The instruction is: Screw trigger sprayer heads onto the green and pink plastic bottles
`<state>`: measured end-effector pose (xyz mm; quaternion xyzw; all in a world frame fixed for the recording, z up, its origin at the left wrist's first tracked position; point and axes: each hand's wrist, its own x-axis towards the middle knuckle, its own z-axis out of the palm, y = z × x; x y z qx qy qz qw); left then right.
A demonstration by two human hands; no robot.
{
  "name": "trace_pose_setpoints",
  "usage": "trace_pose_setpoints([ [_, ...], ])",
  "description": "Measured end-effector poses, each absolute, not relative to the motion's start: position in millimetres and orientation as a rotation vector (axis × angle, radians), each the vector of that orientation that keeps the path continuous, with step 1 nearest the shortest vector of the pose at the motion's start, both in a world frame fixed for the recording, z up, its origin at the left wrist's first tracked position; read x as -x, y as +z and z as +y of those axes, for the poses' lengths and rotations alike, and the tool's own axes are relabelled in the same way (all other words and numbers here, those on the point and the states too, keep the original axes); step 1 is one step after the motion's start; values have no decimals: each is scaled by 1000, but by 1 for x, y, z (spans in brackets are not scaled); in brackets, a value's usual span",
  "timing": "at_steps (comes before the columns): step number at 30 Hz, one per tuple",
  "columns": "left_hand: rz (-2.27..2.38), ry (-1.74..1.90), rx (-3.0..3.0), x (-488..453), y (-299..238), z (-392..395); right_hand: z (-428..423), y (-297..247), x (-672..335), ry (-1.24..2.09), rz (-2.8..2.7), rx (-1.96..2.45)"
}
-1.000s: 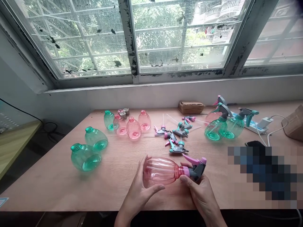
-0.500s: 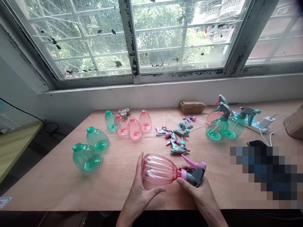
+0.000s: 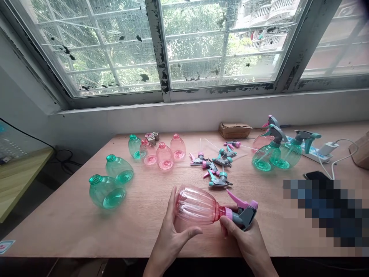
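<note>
A pink see-through spray bottle (image 3: pixel 197 206) lies on its side between my hands, its neck toward the right. A grey and pink trigger sprayer (image 3: pixel 245 213) sits on the neck, its trigger facing away from me. My left hand (image 3: pixel 171 232) cups the bottle's base, with the thumb held apart along the near side. My right hand (image 3: pixel 245 236) has its thumb and fingers closed on the pink collar (image 3: pixel 228 214); some of those fingers are hidden behind the neck. Beyond the bottle, several loose trigger sprayers (image 3: pixel 220 180) are heaped on the table.
Green bottles (image 3: pixel 107 192) without sprayers stand at left, pink ones (image 3: pixel 165 157) behind. Green spray bottles with sprayers (image 3: pixel 266 156) stand at right beside a white power strip (image 3: pixel 317 155). A phone (image 3: pixel 317 175), a cardboard box (image 3: pixel 235 130) and a blurred patch (image 3: pixel 325 211) are also there.
The spray bottle has shifted slightly right, its sprayer end most of all. My right hand has moved a little right with the collar; my left hand stays around the base.
</note>
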<state>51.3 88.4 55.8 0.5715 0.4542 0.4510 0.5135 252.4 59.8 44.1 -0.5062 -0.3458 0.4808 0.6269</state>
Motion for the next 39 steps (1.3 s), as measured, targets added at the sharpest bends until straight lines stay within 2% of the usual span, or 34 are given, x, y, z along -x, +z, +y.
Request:
trace_pose_setpoints([
  [11,1149,1042,-1481,-49,55,88,64,28,-261,1222,-786,1085],
  [17,1052,1072,-1349,-48,50,89,61,25,-260,1218,-879,1082],
  [39,1103,1083,-1452,-47,44,92,66,23,-259,1175,-846,1084],
])
